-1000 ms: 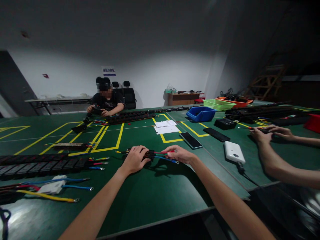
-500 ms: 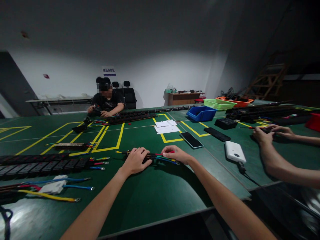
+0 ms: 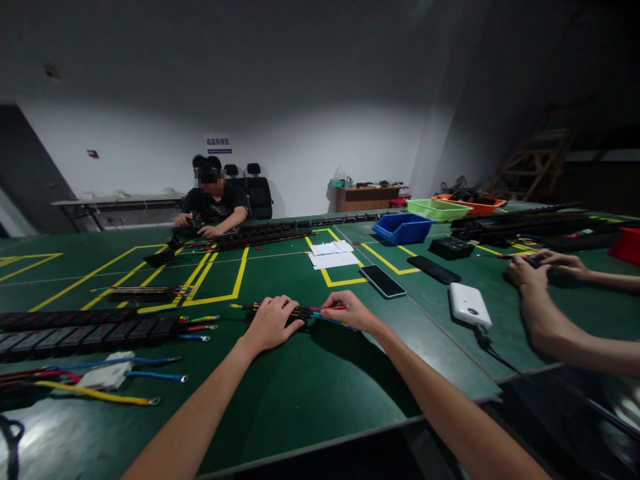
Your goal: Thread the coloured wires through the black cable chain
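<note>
My left hand (image 3: 271, 324) lies over a black wired strip (image 3: 299, 321) on the green table and grips it, hiding most of it. A thin yellow wire end (image 3: 237, 306) pokes out to the left. From the right end come several coloured wires, among them a blue wire (image 3: 331, 323) and a red wire (image 3: 344, 307). My right hand (image 3: 351, 311) pinches the red wire between thumb and fingers, its tip showing beyond them. The blue wire runs below that hand.
Black socket strips (image 3: 110, 333) and wires with ring terminals lie left. Ahead are papers (image 3: 333, 257), a phone (image 3: 383, 281) and a blue bin (image 3: 403, 229). Right are a white power bank (image 3: 470, 305) and a co-worker's hands (image 3: 530, 268). Another person (image 3: 215, 207) sits across the table.
My right hand has shifted slightly left along the red wire, and more of its tip shows. My left hand stays on the strip. The co-worker across the table has moved their hands a little.
</note>
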Demonstrator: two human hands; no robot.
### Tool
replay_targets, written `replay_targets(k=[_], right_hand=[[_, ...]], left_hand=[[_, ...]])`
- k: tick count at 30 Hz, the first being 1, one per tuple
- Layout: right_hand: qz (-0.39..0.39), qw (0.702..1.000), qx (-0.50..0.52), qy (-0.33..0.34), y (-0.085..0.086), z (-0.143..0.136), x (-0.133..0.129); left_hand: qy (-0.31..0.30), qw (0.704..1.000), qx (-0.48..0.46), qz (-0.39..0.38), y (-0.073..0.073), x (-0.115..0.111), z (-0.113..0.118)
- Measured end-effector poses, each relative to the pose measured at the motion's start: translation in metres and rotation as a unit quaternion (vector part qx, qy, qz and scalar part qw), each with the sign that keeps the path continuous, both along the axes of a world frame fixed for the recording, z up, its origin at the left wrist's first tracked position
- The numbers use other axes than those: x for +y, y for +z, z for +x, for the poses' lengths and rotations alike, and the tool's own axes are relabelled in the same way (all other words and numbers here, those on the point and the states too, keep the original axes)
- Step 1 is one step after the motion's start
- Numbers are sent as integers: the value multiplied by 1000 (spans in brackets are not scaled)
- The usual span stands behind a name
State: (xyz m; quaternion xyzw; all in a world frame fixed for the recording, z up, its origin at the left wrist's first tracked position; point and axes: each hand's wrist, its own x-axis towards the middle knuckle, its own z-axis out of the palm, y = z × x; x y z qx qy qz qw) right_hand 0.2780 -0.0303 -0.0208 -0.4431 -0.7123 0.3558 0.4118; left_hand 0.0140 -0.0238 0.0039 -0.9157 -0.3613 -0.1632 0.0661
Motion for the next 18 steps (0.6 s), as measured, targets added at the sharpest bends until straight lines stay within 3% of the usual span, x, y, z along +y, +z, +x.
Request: replay_targets(k=[10, 18], right_hand=[[-57, 997, 34, 29, 9, -4, -9], [-78, 995, 56, 22, 5, -3, -4]], left_hand=[[-1, 1000, -8, -10, -2, 2, -2], [11, 999, -27, -29, 6, -5, 3]])
